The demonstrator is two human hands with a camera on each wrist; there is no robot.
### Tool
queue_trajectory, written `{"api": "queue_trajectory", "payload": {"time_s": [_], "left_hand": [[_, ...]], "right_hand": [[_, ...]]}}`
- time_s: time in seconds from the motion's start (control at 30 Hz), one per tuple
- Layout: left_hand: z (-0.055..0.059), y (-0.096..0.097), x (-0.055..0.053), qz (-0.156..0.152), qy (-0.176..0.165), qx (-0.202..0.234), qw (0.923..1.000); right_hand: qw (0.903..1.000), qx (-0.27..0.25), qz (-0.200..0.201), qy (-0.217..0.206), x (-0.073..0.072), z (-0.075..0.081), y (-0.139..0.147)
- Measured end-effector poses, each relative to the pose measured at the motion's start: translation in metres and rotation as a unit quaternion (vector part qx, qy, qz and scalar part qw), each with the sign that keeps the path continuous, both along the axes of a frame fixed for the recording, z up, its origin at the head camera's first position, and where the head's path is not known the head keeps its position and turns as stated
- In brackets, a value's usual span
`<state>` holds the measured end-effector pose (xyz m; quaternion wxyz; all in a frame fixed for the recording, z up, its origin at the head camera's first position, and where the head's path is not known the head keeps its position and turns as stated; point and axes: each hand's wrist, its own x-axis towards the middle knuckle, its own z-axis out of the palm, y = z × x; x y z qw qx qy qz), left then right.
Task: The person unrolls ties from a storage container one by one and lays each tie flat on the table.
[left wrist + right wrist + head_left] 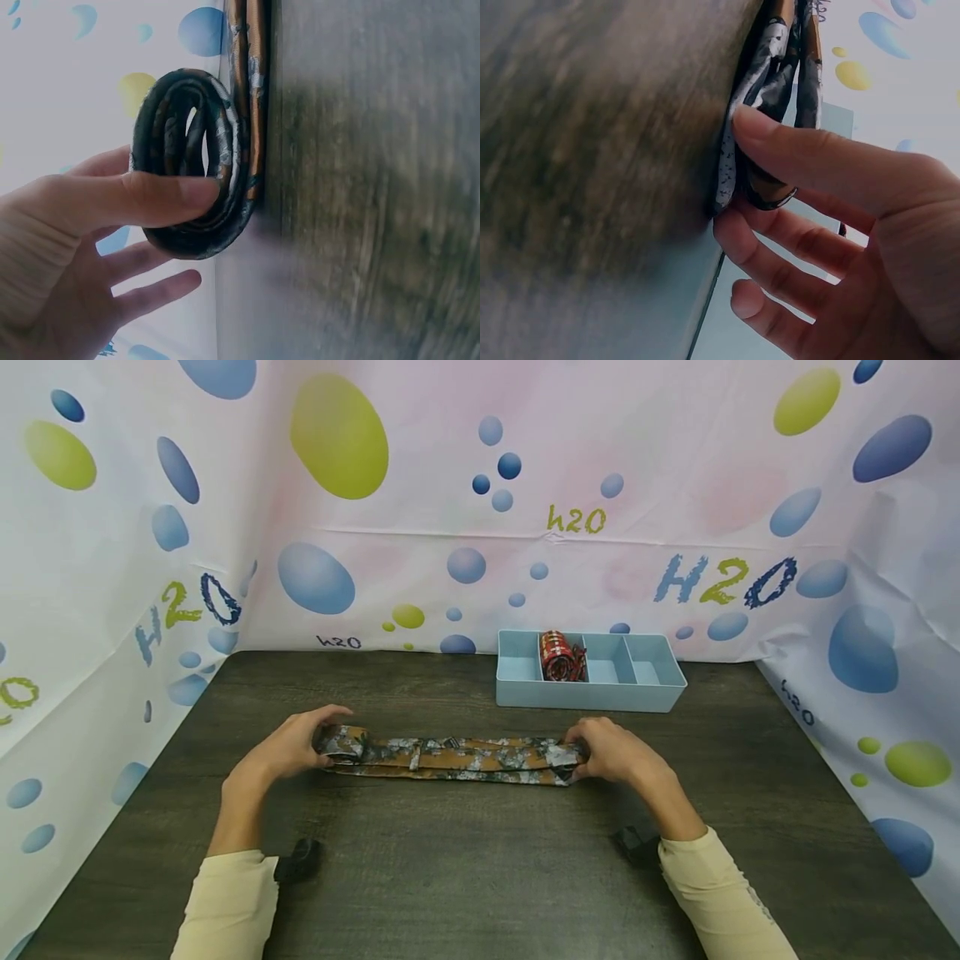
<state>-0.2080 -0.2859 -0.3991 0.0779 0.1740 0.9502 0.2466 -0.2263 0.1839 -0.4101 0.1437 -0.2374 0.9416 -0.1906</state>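
Note:
A necktie (457,758) with a brown, grey and dark patchy pattern lies folded in layers, stretched left to right across the table. Its left end is wound into a roll (187,232), which my left hand (296,743) grips with the thumb over the coil's open side. The coil is an oval with a small gap at its centre. At the other end, my right hand (611,750) pinches the layered fabric between thumb and fingers. Close up in the right wrist view, the tie's folded layers (769,75) fan slightly apart above the thumb.
Behind the tie, a light blue tray (592,695) with several compartments stands near the table's back edge. One compartment holds a rolled red patterned tie (558,658). A white sheet with printed bubbles (420,460) rises behind the dark wooden table (465,868) and along its sides.

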Motion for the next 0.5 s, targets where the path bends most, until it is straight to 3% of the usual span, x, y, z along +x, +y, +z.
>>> {"api": "queue_trajectory", "payload": {"time_s": [0.27, 0.5], "left_hand": [[0.007, 0.005, 0.002, 0.042, -0.001, -0.038, 0.9984], [0.010, 0.007, 0.000, 0.019, 0.007, -0.002, 0.9998]], "right_hand": [[0.9995, -0.030, 0.008, -0.004, -0.002, 0.003, 0.004], [0.9983, -0.057, 0.015, -0.002, -0.003, 0.013, 0.015]]}}
